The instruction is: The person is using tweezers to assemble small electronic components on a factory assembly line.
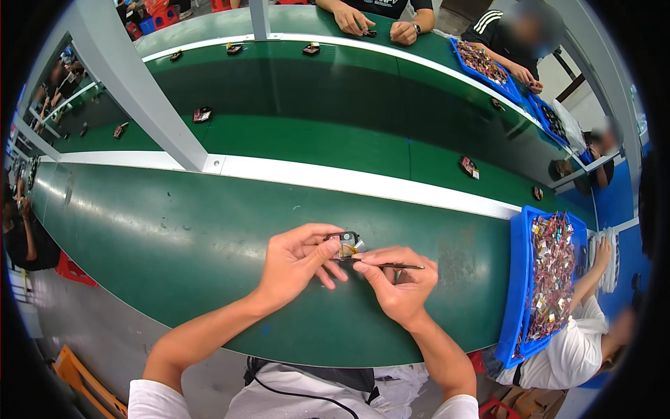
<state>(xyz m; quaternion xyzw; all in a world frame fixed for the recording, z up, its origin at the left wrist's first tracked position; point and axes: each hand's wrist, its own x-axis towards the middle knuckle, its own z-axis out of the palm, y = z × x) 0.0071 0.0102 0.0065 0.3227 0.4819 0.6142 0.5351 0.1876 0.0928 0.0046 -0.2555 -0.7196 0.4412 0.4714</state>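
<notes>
Above the green bench, my left hand grips a small black housing with an open inside, where a silvery part and thin wires show. My right hand pinches a slim dark tool like tweezers, held almost level. Its tip reaches into the lower edge of the housing, close to my left thumb. Fingers of both hands hide part of the housing, so I cannot tell exactly what the tip touches.
At right stands a blue tray heaped with small wired parts. Beyond a white rail runs a green conveyor belt carrying several small housings, one black housing among them. A grey post rises at left. Other people sit across and at right.
</notes>
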